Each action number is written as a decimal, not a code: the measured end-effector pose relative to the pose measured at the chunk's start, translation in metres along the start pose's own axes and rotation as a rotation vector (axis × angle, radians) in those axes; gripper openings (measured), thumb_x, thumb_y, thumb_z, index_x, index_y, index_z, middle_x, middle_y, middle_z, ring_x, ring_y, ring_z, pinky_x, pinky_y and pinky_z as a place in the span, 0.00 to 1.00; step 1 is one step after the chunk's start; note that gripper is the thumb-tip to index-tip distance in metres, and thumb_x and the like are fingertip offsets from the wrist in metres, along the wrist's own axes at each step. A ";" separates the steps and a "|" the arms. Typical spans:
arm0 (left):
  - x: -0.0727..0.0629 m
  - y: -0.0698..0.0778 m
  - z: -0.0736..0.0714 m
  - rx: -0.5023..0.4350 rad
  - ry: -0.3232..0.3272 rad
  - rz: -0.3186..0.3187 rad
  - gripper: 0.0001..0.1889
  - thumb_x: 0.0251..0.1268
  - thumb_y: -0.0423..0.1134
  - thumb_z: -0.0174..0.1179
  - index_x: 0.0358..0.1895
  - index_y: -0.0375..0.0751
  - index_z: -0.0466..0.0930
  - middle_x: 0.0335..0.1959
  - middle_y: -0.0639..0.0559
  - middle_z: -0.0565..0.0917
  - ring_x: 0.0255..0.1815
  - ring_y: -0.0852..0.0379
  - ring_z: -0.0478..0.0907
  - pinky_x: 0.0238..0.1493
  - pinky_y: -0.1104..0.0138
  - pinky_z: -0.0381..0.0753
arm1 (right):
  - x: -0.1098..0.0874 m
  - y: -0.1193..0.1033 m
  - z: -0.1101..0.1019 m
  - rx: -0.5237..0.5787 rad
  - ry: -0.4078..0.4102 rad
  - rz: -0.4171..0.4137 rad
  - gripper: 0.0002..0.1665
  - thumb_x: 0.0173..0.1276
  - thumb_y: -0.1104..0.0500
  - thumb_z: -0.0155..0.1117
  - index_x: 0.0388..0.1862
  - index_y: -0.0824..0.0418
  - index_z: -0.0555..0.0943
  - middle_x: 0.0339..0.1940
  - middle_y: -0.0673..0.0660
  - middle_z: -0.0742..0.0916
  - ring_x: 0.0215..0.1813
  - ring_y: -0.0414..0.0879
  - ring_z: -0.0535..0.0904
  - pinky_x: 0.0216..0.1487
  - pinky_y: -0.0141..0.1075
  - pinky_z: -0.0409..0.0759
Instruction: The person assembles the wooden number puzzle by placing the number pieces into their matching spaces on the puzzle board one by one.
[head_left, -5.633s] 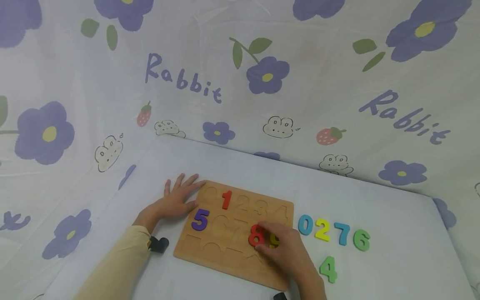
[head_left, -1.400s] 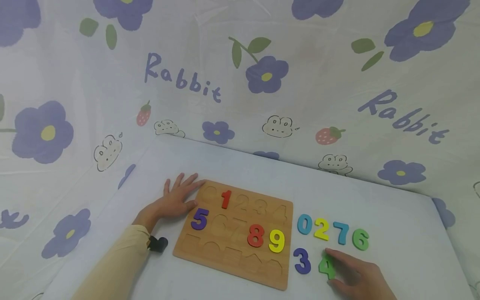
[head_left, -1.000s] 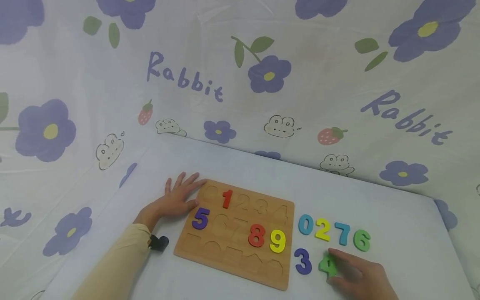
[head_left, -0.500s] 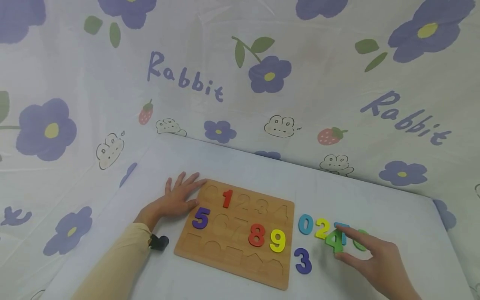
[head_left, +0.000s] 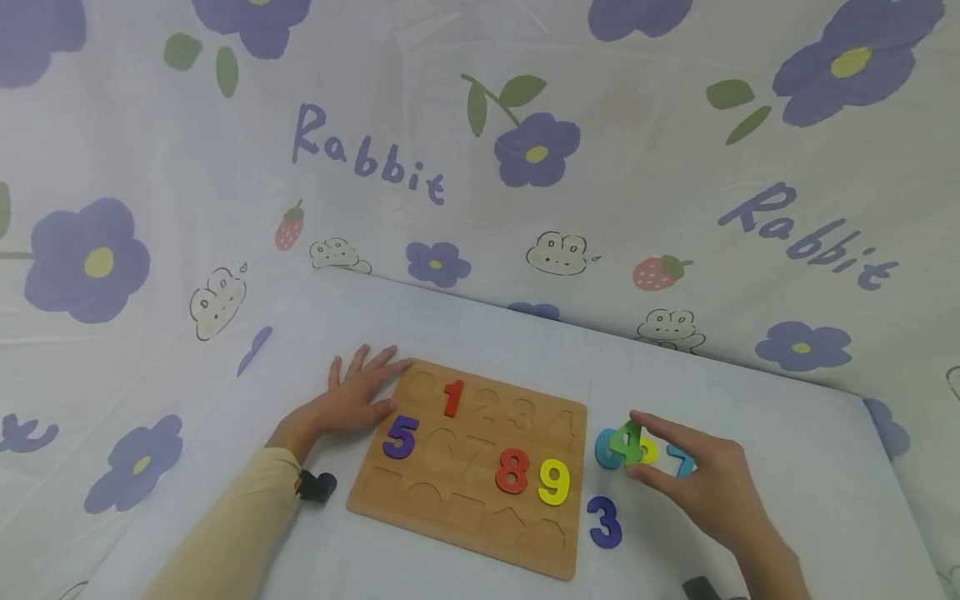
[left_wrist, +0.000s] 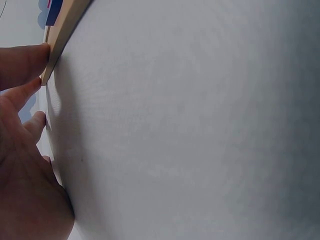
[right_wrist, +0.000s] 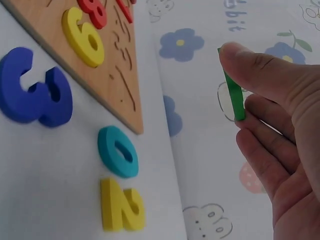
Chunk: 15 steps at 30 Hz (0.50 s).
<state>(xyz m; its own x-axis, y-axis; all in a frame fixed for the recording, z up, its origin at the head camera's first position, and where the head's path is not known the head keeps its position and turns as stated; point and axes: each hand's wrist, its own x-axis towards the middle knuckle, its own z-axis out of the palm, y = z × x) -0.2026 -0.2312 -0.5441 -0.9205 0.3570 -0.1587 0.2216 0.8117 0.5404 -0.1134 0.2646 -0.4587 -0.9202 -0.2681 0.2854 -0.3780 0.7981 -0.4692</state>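
My right hand [head_left: 708, 479] pinches a green number 4 [head_left: 627, 443] between thumb and fingers, lifted above the table. In the right wrist view the green 4 [right_wrist: 234, 95] is seen edge-on. My left hand [head_left: 352, 400] lies with spread fingers at the left edge of the wooden number board [head_left: 468, 492]; in the left wrist view the thumb [left_wrist: 25, 65] touches the board's side. Set on the board are a red 1 [head_left: 453, 399], a purple 5 [head_left: 401, 437], a red 8 [head_left: 512, 472] and a yellow 9 [head_left: 554, 482]. Other recesses show bare wood.
Right of the board lie a blue 0 [right_wrist: 118, 151], a yellow 2 [right_wrist: 122, 205], a blue 7 [head_left: 682, 460] and a purple 3 [head_left: 604, 522]. The green 6 is hidden behind my right hand. A patterned cloth [head_left: 480, 192] hangs behind the white table [head_left: 817, 475].
My right hand let go of the red 8 on the board, took the green 4 off the table, and has carried it up and left above the 0 and 2. My left hand stays put.
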 end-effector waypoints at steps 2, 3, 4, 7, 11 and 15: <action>0.000 0.000 0.000 0.001 -0.001 -0.003 0.35 0.83 0.43 0.59 0.89 0.53 0.61 0.93 0.41 0.50 0.92 0.26 0.30 0.81 0.23 0.20 | 0.006 -0.003 0.004 0.017 -0.011 0.007 0.44 0.55 0.56 0.92 0.72 0.48 0.86 0.62 0.54 0.93 0.65 0.61 0.90 0.66 0.50 0.87; 0.000 0.000 0.000 0.002 -0.001 -0.005 0.35 0.83 0.43 0.59 0.89 0.54 0.61 0.93 0.41 0.50 0.92 0.26 0.30 0.82 0.24 0.20 | 0.008 -0.005 0.007 0.029 -0.018 0.010 0.43 0.56 0.56 0.91 0.72 0.49 0.86 0.63 0.55 0.93 0.66 0.62 0.89 0.65 0.59 0.86; 0.000 0.000 0.000 0.003 -0.001 -0.006 0.35 0.83 0.43 0.59 0.89 0.54 0.61 0.93 0.41 0.50 0.92 0.26 0.30 0.82 0.24 0.21 | 0.011 -0.005 0.009 0.040 -0.024 0.012 0.43 0.56 0.57 0.91 0.73 0.49 0.86 0.64 0.55 0.93 0.66 0.62 0.89 0.66 0.59 0.86; 0.000 0.000 0.000 0.005 -0.004 -0.008 0.36 0.83 0.43 0.59 0.89 0.53 0.61 0.93 0.40 0.49 0.92 0.26 0.30 0.82 0.24 0.20 | 0.018 -0.006 0.018 0.073 -0.051 0.018 0.42 0.59 0.57 0.89 0.73 0.51 0.85 0.65 0.57 0.92 0.68 0.63 0.87 0.66 0.65 0.84; 0.000 0.000 0.000 0.005 -0.008 -0.009 0.36 0.83 0.43 0.59 0.89 0.53 0.60 0.93 0.41 0.49 0.92 0.26 0.30 0.82 0.24 0.19 | 0.027 -0.003 0.030 0.082 -0.081 0.015 0.41 0.60 0.58 0.89 0.74 0.53 0.85 0.67 0.56 0.91 0.70 0.61 0.87 0.67 0.61 0.85; 0.001 -0.001 0.000 0.004 -0.012 -0.008 0.36 0.83 0.43 0.59 0.89 0.54 0.60 0.93 0.41 0.48 0.92 0.27 0.29 0.82 0.25 0.18 | 0.035 0.000 0.043 0.083 -0.097 -0.006 0.41 0.61 0.58 0.88 0.73 0.54 0.85 0.67 0.56 0.91 0.70 0.60 0.87 0.66 0.59 0.86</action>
<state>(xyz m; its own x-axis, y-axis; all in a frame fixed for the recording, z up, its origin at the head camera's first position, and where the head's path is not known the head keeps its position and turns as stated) -0.2039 -0.2316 -0.5453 -0.9184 0.3561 -0.1726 0.2159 0.8165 0.5355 -0.1498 0.2317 -0.4843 -0.9218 -0.3271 0.2079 -0.3871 0.7498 -0.5366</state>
